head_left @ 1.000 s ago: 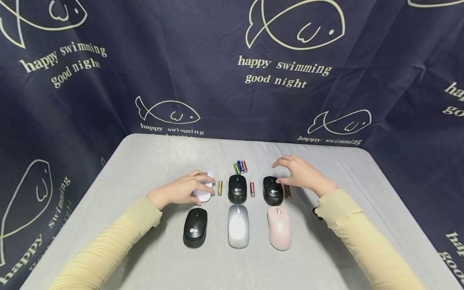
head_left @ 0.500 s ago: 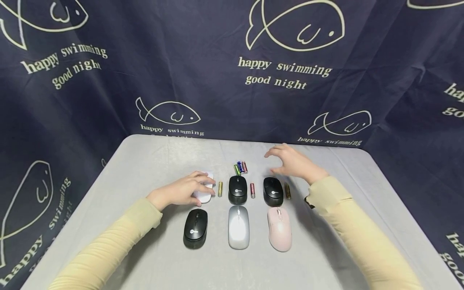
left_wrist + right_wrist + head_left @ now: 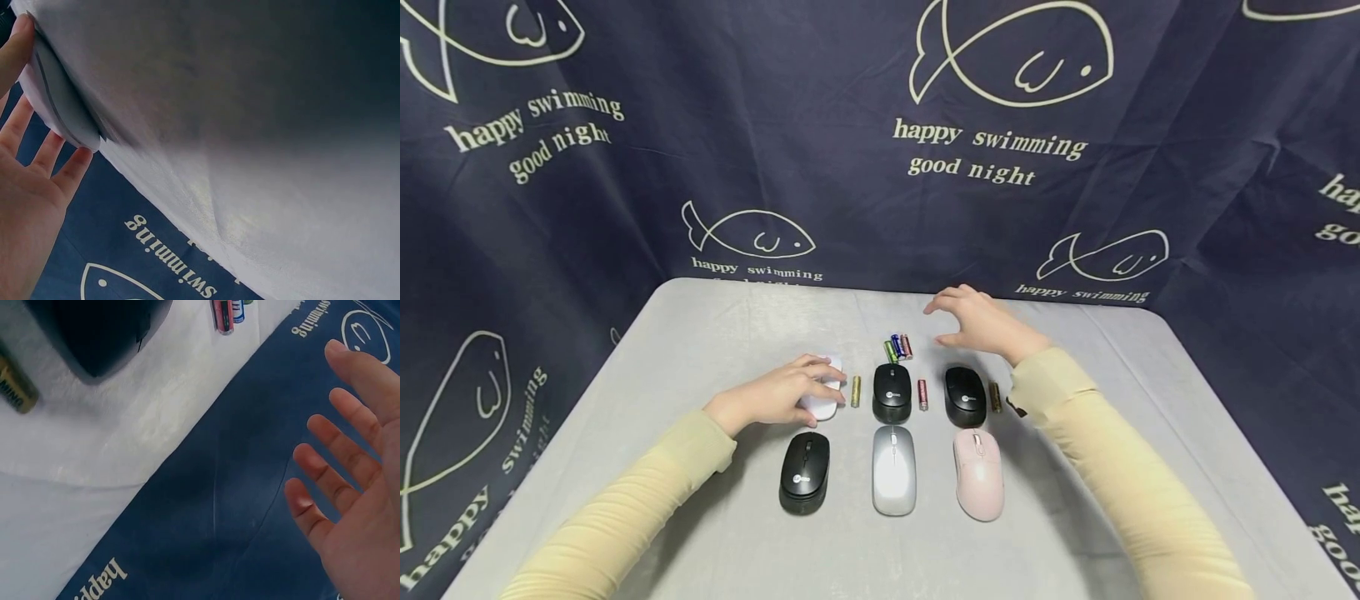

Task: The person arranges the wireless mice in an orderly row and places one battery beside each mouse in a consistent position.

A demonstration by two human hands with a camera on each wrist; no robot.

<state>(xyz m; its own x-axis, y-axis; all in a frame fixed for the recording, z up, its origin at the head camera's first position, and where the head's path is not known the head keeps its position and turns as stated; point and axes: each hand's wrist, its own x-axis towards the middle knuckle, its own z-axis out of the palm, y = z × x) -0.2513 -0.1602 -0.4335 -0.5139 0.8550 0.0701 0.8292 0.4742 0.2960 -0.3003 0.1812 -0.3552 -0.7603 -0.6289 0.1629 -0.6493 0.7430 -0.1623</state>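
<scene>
My left hand [image 3: 778,393] lies over a white computer mouse [image 3: 822,408] and grips it, thumb on one side and fingers on the other. In the left wrist view the mouse [image 3: 59,100] shows edge-on between thumb and fingers, partly covered. My right hand [image 3: 985,323] hovers past the far end of a black mouse [image 3: 966,396], fingers loosely bent and holding nothing. It is just right of a cluster of green, blue and red batteries [image 3: 898,347]. In the right wrist view its fingers are apart from the batteries [image 3: 226,315].
In the middle of the back row is another black mouse [image 3: 892,392]. Single batteries lie between and beside the mice: gold [image 3: 856,391], red [image 3: 922,395], dark gold [image 3: 996,397]. Nearer are a black mouse [image 3: 804,472], a silver mouse [image 3: 893,471] and a pink mouse [image 3: 979,475].
My right hand has moved away from the right black mouse, leftward and toward the back, closer to the battery cluster. The left hand has stayed on the white mouse.
</scene>
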